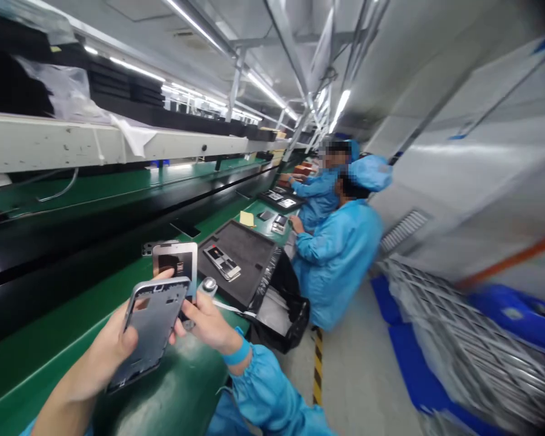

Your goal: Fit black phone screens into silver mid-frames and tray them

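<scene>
My left hand point(113, 339) is wrapped round a grey phone frame point(157, 330), thumb over its inner face. The frame is tilted, with small cut-outs near its upper end. Just behind it stands a second phone part, a white-edged panel point(175, 257) with a dark lower area. My right hand point(211, 321) is closed, its thumb and fingers pinching the lower part of that panel beside the frame's right edge. The frame hides much of the panel. A round silver-topped object point(209, 284) is just beyond my right hand.
A black foam-lined tray point(229, 242) holds several phone parts point(222, 262). A black bag point(295, 303) hangs at the bench's edge. Yellow paper point(247, 218) lies farther along the green bench point(9, 396). Two co-workers in blue point(338, 254) sit at right. A long shelf point(163, 145) runs above.
</scene>
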Action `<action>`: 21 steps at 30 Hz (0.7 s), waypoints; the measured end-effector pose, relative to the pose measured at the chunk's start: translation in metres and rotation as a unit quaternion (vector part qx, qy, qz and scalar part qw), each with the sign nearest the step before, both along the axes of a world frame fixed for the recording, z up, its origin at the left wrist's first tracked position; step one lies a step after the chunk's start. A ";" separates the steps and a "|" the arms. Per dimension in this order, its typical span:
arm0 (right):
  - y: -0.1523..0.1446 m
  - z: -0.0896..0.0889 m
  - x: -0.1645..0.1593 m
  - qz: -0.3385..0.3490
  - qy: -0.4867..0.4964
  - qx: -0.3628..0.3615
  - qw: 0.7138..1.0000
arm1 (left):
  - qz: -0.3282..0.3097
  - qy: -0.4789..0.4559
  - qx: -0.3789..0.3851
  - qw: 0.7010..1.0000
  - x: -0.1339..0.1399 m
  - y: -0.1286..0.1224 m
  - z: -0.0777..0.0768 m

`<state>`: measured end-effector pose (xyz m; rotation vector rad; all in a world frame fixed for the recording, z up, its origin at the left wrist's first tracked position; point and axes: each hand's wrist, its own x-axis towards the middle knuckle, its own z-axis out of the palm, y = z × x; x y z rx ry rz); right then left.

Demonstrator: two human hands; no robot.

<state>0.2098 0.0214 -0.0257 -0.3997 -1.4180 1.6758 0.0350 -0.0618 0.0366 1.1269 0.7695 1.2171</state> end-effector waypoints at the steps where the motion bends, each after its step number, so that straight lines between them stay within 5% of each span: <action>1: 0.000 0.002 -0.002 0.028 0.013 -0.019 0.999 | 0.025 -0.013 -0.015 0.999 0.003 0.002 0.000; 5: -0.001 0.005 0.002 0.034 0.064 -0.068 0.995 | 0.077 -0.106 -0.091 0.987 0.010 0.006 0.009; 9: -0.003 0.004 0.024 0.006 0.045 -0.044 0.998 | 0.098 -0.164 -0.080 0.978 0.008 0.019 0.016; 14: -0.004 0.010 0.047 -0.090 -0.118 0.125 0.981 | 0.184 -0.198 -0.049 0.962 0.008 0.041 -0.003; 21: -0.002 0.021 0.050 -0.012 -0.209 0.300 0.930 | 0.250 -0.186 0.052 0.949 0.002 0.044 -0.010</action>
